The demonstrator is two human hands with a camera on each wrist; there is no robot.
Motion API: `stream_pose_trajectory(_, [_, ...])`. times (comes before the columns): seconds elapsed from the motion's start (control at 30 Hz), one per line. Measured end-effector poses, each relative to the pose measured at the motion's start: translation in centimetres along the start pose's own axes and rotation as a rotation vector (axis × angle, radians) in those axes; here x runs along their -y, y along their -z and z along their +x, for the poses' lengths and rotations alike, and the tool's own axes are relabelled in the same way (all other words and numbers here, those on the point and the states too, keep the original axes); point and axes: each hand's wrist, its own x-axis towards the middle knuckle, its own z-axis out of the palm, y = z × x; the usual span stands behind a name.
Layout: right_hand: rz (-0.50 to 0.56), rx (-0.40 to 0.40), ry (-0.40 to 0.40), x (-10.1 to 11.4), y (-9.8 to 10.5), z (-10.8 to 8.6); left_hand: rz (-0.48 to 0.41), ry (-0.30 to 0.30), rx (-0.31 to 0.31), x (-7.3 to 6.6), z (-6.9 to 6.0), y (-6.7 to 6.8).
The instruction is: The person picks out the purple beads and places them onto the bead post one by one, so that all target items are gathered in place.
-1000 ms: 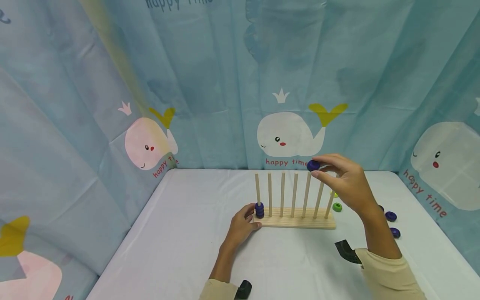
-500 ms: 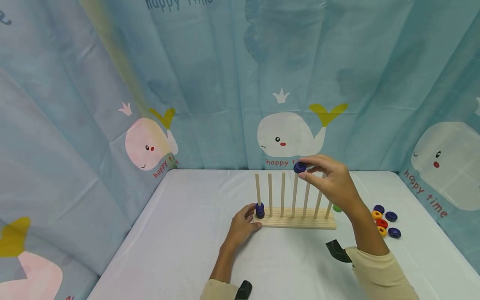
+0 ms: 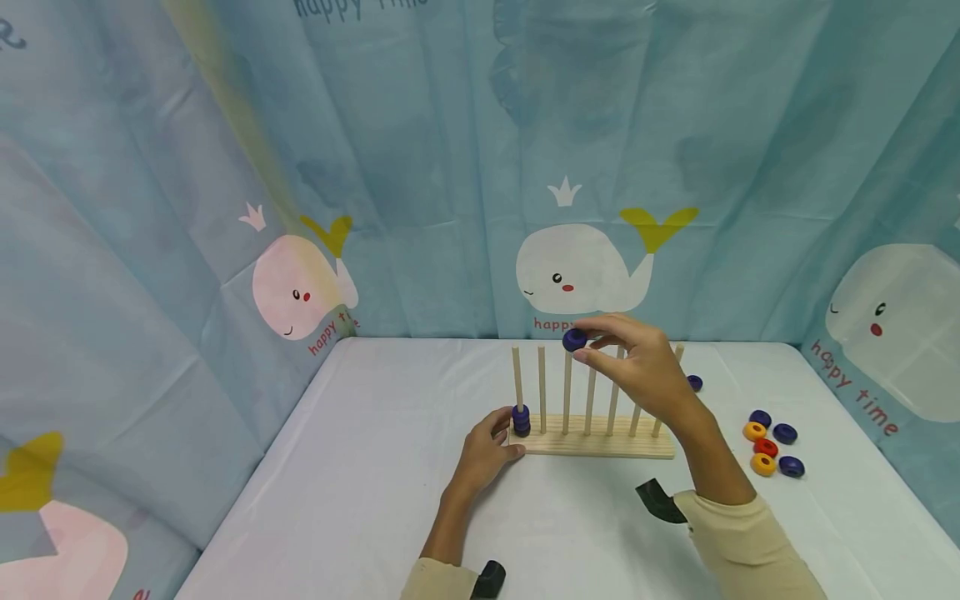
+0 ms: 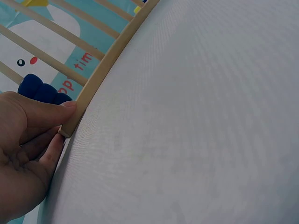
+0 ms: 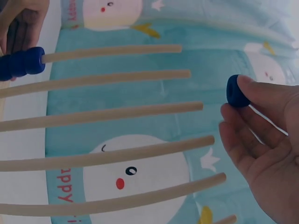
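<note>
At the peg rack (image 3: 592,448), we see the R hand (image 3: 637,362) pinching a blue bead (image 3: 573,340) btwn thumb & fingers, just above its pegs (image 3: 542,387); the L hand (image 3: 483,454) grips its L end (stacked blue beads (image 3: 521,421) there). Loose beads (image 3: 765,448), incl. orange & red, lie R of it.

The base (image 3: 600,448) and pegs (image 5: 112,52) look like smooth, matt wood; the blue beads (image 3: 521,421), smooth, faintly glossy; the backdrop (image 3: 420,167), creased cloth.
</note>
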Motion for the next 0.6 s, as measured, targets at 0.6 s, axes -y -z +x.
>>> stream_pose_trajectory(0.6, [0.014, 0.054, 0.061, 0.7, -2.4, 1.3, -0.017, -0.008, -0.007, -0.1, -0.1, 0.0])
